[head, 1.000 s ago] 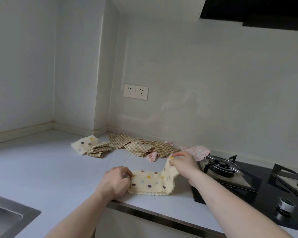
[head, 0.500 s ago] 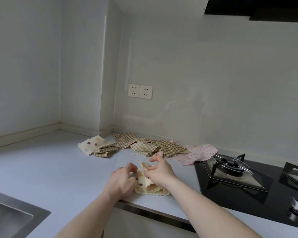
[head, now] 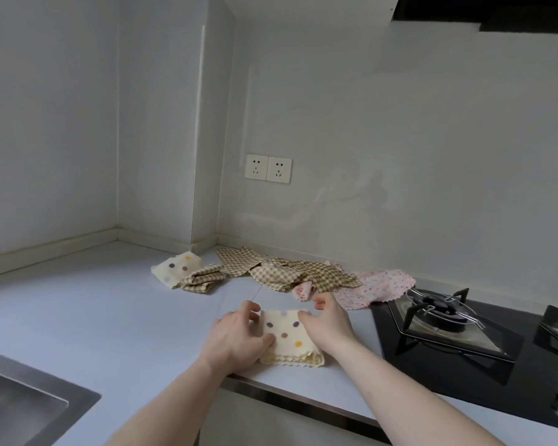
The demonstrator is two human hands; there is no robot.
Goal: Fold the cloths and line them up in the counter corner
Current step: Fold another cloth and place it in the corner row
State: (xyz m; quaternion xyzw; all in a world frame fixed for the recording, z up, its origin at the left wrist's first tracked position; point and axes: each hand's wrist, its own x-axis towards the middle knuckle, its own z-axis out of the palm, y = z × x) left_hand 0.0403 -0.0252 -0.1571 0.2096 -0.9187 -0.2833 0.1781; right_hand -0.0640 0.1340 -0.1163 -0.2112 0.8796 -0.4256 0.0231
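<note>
A cream polka-dot cloth (head: 287, 338) lies folded into a small square near the counter's front edge. My left hand (head: 237, 338) holds its left edge, thumb on top and fingers curled at the far left corner. My right hand (head: 331, 321) rests on its right side with the thumb on the cloth and the fingers relaxed. Toward the corner sit a folded polka-dot cloth (head: 176, 268) and, touching it, a folded checked cloth (head: 203, 279). Unfolded checked cloths (head: 303, 273) and a pink floral cloth (head: 379, 284) lie crumpled along the back wall.
A black gas hob (head: 458, 346) with pan supports begins just right of my right hand. A steel sink (head: 20, 407) is at the lower left. Two wall sockets (head: 268, 168) sit above the cloths. The white counter (head: 94, 317) runs left into the wall corner.
My right hand carried the cloth's right end over to the left, halving the strip into a square, then drew back to the right side. The left hand stayed at the left edge.
</note>
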